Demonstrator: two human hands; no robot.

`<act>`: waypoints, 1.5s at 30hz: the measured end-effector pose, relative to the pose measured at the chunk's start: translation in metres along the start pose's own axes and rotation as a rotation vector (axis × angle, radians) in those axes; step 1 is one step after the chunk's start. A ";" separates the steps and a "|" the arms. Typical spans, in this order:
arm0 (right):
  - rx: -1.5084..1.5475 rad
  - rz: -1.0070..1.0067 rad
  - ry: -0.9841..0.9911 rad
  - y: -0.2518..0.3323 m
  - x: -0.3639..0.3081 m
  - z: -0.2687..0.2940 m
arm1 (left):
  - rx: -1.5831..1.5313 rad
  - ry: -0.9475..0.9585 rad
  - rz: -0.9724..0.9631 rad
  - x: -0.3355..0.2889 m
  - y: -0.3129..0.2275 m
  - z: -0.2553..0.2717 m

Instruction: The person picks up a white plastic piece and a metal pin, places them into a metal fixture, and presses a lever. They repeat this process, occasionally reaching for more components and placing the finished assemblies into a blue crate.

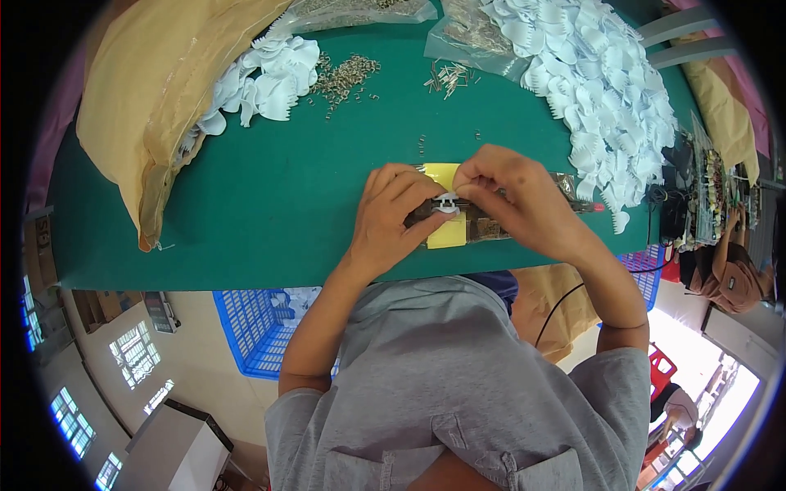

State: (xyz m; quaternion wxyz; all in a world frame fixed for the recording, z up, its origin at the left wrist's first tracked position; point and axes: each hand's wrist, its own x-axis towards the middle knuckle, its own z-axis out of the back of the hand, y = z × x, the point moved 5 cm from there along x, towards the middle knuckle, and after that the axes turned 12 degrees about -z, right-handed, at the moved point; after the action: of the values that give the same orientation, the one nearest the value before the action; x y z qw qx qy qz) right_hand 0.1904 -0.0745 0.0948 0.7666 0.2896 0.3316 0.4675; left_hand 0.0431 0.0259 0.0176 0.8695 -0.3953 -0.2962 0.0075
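Between my hands is a small white plastic claw clip [447, 208], its toothed shells partly covered by my fingers. My left hand [391, 214] pinches it from the left with thumb and fingers. From the right, my right hand [520, 196] has thumb and forefinger pressed together at the clip's edge; any tiny part between them is hidden. Under both hands lies a brown-taped strip [489, 229] crossed by a yellow band [445, 236]. A few small springs [422, 146] lie just beyond my hands on the green table [270, 204].
A large heap of white toothed clip pieces [602, 98] covers the right side. A paper sack [164, 106] at left spills similar pieces [274, 82]. Farther back are a spring pile [348, 78] and metal pins [450, 78]. Below the table edge stands a blue basket [254, 331].
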 end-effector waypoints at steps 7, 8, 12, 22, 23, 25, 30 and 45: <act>-0.180 0.072 -0.046 0.002 0.000 -0.013 | -0.005 -0.025 0.005 0.000 0.001 -0.002; -0.199 0.069 -0.050 0.002 0.000 -0.015 | -0.005 -0.026 0.006 -0.001 0.001 -0.002; -0.237 0.065 -0.041 0.001 -0.002 -0.019 | -0.007 -0.024 0.014 -0.001 0.002 -0.002; -0.153 0.039 -0.169 -0.005 -0.008 -0.024 | -0.002 -0.024 0.024 0.000 0.001 -0.001; -0.105 0.001 -0.168 -0.006 -0.007 -0.023 | -0.001 -0.025 0.025 0.000 0.001 -0.001; -0.055 -0.034 -0.167 -0.006 -0.006 -0.021 | -0.008 -0.012 0.025 0.001 0.000 -0.002; 0.045 -0.173 0.038 -0.019 0.008 -0.019 | -0.138 -0.050 0.059 0.001 -0.001 -0.006; -0.285 -0.317 -0.760 -0.147 -0.128 0.057 | -0.251 -0.096 0.147 0.006 0.004 -0.013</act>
State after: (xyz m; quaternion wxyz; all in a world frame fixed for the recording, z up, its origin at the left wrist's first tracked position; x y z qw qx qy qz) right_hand 0.2686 -0.2568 0.0492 0.9287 0.2781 -0.0018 0.2454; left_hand 0.0554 0.0214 0.0107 0.7952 -0.5206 -0.3063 0.0528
